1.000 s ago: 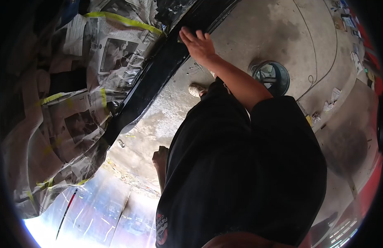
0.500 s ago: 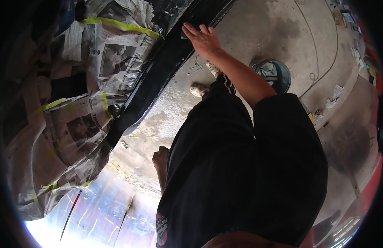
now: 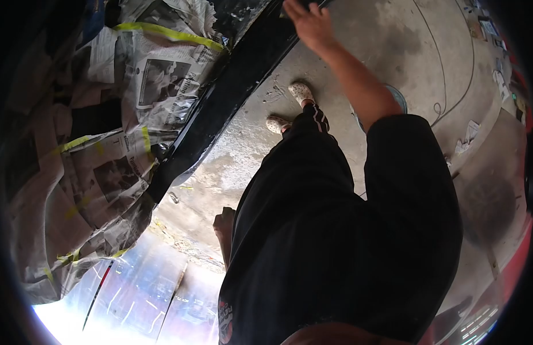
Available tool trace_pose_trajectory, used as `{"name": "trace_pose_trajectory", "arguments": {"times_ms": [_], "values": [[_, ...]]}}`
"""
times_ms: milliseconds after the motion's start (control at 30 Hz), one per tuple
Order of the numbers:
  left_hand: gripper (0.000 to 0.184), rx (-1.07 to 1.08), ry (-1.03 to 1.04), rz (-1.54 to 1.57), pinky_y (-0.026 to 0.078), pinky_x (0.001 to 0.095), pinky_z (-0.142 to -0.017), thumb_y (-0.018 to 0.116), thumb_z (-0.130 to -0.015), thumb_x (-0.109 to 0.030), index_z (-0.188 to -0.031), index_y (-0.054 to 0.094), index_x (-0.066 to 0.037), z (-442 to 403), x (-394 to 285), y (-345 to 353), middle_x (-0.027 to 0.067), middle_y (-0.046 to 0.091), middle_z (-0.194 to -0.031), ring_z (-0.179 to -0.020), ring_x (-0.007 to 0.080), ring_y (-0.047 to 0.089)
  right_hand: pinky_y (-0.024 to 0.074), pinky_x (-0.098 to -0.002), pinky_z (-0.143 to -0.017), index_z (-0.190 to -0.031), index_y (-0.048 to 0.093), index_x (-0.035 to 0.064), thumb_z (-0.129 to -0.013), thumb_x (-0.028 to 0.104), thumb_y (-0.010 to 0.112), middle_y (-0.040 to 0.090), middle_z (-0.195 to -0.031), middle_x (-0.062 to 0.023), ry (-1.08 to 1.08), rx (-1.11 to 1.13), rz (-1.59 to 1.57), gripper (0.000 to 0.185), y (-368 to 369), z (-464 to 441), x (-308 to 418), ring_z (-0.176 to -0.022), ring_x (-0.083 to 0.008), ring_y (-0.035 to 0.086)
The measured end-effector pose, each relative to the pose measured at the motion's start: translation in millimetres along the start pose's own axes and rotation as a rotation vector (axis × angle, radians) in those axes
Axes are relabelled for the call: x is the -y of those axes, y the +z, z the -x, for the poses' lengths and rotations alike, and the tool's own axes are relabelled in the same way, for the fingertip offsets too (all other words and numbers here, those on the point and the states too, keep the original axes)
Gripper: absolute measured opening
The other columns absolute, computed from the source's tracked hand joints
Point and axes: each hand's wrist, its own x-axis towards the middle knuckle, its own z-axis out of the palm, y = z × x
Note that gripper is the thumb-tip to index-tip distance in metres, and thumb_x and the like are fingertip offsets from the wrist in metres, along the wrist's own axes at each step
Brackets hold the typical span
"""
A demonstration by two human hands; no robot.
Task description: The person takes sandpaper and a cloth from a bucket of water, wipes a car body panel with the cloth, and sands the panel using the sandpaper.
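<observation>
Along the black panel's (image 3: 235,86) upper reach, the person's right hand (image 3: 312,26) lies with its fingers extended over the surface; whether it grasps anything underneath cannot be told. The panel slants down from beneath this hand, bordered by newspaper (image 3: 163,77) fixed with yellow tape (image 3: 170,34). Well apart from the panel's upper end, the left hand (image 3: 223,222) is curled beside the dark clothing (image 3: 335,230); its contents, if any, are indeterminable. The right forearm crosses before a bucket (image 3: 400,98), hiding most of it. Spotted shoes (image 3: 301,91) stand on the concrete floor (image 3: 364,52), near the panel; a cable (image 3: 442,75) runs beyond the bucket.
</observation>
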Motion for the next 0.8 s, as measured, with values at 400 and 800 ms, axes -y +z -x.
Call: {"name": "trace_pose_trajectory", "arguments": {"times_ms": [400, 800], "values": [[0.044, -0.033, 0.082, 0.048, 0.052, 0.0429, -0.069, 0.075, -0.080, -0.039, -0.094, 0.068, 0.002, -5, 6, 5, 0.0188, 0.069, -0.081, -0.074, 0.0263, 0.065, 0.0386, -0.0466, -0.096, -0.144, 0.049, 0.0144, -0.098, 0.017, 0.043, 0.045, -0.152, 0.0016, 0.022, -0.063, -0.122, 0.047, -6, -15, -10, -0.118, -0.0302, 0.050], [0.039, -0.031, 0.177, 0.024, 0.051, 0.0440, -0.066, 0.076, -0.080, -0.035, -0.090, 0.067, 0.002, -9, -3, 6, 0.0169, 0.068, -0.079, -0.071, 0.0275, 0.064, 0.0373, -0.0475, -0.104, -0.147, 0.046, 0.0150, -0.096, 0.014, 0.044, 0.041, -0.156, 0.0015, 0.019, 0.059, -0.159, 0.051, -13, -26, -25, -0.123, -0.0313, 0.050]]}}
